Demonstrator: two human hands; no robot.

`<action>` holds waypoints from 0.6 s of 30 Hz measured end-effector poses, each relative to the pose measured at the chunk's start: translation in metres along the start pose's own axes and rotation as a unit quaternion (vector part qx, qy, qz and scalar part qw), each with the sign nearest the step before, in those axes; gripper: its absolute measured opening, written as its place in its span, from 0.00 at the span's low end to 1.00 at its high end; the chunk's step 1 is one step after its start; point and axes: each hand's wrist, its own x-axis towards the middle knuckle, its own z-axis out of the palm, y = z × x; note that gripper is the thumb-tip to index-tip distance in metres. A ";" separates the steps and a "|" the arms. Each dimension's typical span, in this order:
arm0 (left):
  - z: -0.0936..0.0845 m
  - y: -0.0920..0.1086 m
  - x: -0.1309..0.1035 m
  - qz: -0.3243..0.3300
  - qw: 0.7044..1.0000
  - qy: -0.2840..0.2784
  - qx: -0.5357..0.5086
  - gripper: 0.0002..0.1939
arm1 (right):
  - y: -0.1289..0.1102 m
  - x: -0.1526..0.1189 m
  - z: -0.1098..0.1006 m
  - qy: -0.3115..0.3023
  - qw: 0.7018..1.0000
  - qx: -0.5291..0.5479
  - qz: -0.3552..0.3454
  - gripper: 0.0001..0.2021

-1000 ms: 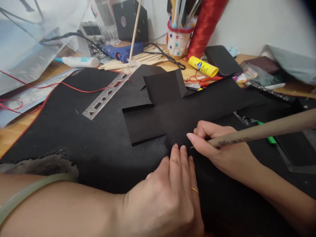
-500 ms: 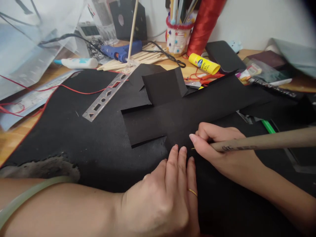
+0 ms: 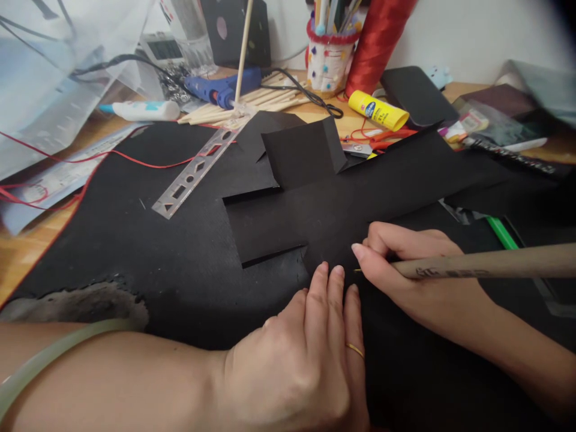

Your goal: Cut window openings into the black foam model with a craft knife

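A black card [image 3: 315, 204] cut in a cross shape, with folded-up flaps, lies on the black mat [image 3: 189, 288]. My left hand [image 3: 310, 354] rests on its near part, fingers stretched out and pressing down, holding nothing. A gold ring and a pale green bangle are on that arm. To its right, my right hand [image 3: 418, 270] grips a long beige pen-like tool [image 3: 450, 266] with dark lettering. Its thin gold-coloured tip is close to the card beside my left fingertips; whether it touches I cannot tell.
A clear stencil ruler [image 3: 193, 171] lies left of the card. Behind are a blue glue gun [image 3: 211, 87], wooden sticks [image 3: 270, 96], a yellow glue stick [image 3: 378, 111], a decorated pen cup [image 3: 330, 63] and a red ribbon roll [image 3: 378, 45]. A green strip [image 3: 501, 233] lies at right.
The whole view has shifted slightly, so everything appears a little further right. Both hands keep nearly the same pose, and the tool's tip stays near the left fingertips.
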 end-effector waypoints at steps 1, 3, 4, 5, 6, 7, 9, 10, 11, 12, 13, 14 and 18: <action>0.000 0.000 0.000 -0.001 1.000 -0.002 -0.001 0.23 | 0.000 0.000 0.000 0.000 1.000 -0.002 0.002 0.15; -0.001 0.001 -0.001 -0.001 1.000 -0.004 -0.002 0.22 | 0.000 0.000 0.000 0.001 1.000 -0.003 0.006 0.16; -0.001 0.001 -0.001 0.000 1.000 -0.006 0.001 0.21 | 0.000 0.000 0.000 0.000 1.000 -0.002 0.007 0.16; -0.001 0.001 -0.001 0.002 1.000 -0.006 0.004 0.20 | 0.001 0.000 0.000 0.001 1.000 -0.002 0.007 0.16; -0.001 0.001 -0.001 0.003 1.000 -0.009 0.007 0.20 | 0.001 0.000 0.000 0.001 1.000 -0.002 0.006 0.16; -0.001 0.001 -0.001 0.003 1.000 -0.011 0.011 0.20 | 0.001 0.000 0.000 0.002 1.000 -0.002 0.005 0.16; -0.001 0.001 0.000 0.005 1.000 -0.008 0.017 0.20 | 0.001 0.000 0.000 0.005 1.000 -0.003 -0.001 0.16; -0.001 0.001 0.000 0.006 1.000 -0.009 0.015 0.20 | 0.001 0.000 0.000 0.007 1.000 -0.004 -0.005 0.16; 0.000 0.001 0.001 0.006 1.000 -0.012 0.013 0.20 | 0.001 0.000 0.000 0.011 1.000 -0.004 -0.011 0.16; 0.000 0.000 0.001 0.006 1.000 -0.015 0.010 0.20 | 0.002 0.000 0.000 0.015 1.000 -0.003 -0.017 0.16; 0.000 0.000 0.001 0.006 1.000 -0.018 0.007 0.20 | 0.002 0.000 0.001 0.019 1.000 -0.001 -0.023 0.16; 0.000 0.000 0.001 0.007 1.000 -0.023 0.005 0.20 | 0.002 0.000 0.001 0.023 0.999 0.000 -0.029 0.16; 0.000 -0.001 0.001 0.009 1.000 -0.028 -0.005 0.21 | 0.003 -0.001 0.001 0.031 0.999 0.006 -0.033 0.16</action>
